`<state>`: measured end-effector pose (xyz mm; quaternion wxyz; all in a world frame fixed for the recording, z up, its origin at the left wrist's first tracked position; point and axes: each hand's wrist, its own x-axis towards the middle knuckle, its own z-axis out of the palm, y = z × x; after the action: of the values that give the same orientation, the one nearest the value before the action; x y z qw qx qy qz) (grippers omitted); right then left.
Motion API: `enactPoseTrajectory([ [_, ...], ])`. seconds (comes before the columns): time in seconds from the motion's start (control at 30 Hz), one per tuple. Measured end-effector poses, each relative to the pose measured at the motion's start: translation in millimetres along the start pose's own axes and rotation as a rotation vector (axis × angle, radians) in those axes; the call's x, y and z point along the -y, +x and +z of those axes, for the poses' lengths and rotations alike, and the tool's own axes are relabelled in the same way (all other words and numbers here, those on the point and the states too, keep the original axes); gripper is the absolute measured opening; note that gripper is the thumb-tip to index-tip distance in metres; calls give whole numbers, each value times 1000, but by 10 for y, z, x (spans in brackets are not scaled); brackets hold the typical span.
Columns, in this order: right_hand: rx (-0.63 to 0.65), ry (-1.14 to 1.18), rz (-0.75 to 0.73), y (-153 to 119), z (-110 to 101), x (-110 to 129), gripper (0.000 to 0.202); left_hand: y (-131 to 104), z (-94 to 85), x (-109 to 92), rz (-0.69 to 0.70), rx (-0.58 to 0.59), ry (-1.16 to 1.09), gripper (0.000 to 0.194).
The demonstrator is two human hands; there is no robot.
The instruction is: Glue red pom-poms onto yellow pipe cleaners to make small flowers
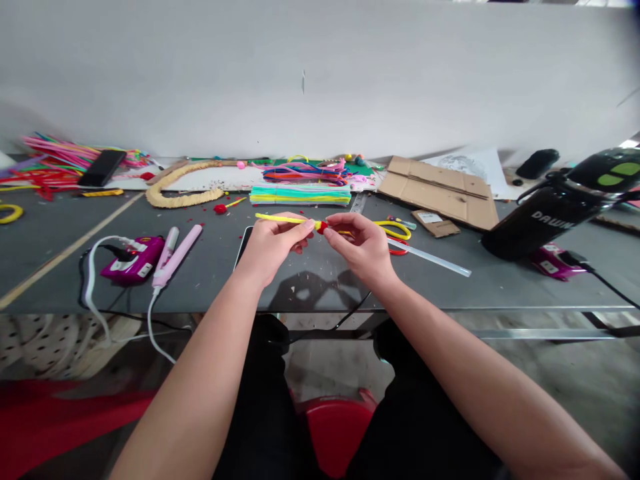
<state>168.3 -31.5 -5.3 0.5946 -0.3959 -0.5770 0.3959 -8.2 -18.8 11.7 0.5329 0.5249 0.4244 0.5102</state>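
My left hand (280,243) pinches a yellow pipe cleaner (277,218), whose free end sticks out to the left above the desk. At its right end sits a small red fuzzy piece (321,227), pinched between the thumb and fingers of my right hand (363,247). The two hands nearly meet there, and the fingertips partly hide the joint. Beside my right hand lie yellow-handled scissors (399,231) and a translucent glue stick (433,259). Another red piece on a yellow stem (220,209) rests on the desk, farther left.
A pink hair straightener (177,257) and a purple power strip (134,260) with cords lie left. Behind the hands are bundled pipe cleaners (300,195). Cardboard (440,190) and a black bottle (540,213) stand right. A dark phone (103,168) lies back left.
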Motion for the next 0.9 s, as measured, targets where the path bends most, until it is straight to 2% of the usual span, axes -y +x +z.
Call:
enactPoseTrajectory([
  [0.17, 2, 56, 103, 7, -6, 12, 31, -7, 6, -38, -24, -17, -28, 21],
  [0.33, 61, 151, 172, -3, 7, 21, 38, -7, 4, -37, -10, -3, -61, 16],
  [0.47, 72, 193, 157, -9, 10, 17, 37, -10, -5, -39, -1, 13, -73, 15],
  [0.9, 65, 102, 45, -10, 19, -17, 26, -3, 11, -36, -55, -23, -106, 25],
])
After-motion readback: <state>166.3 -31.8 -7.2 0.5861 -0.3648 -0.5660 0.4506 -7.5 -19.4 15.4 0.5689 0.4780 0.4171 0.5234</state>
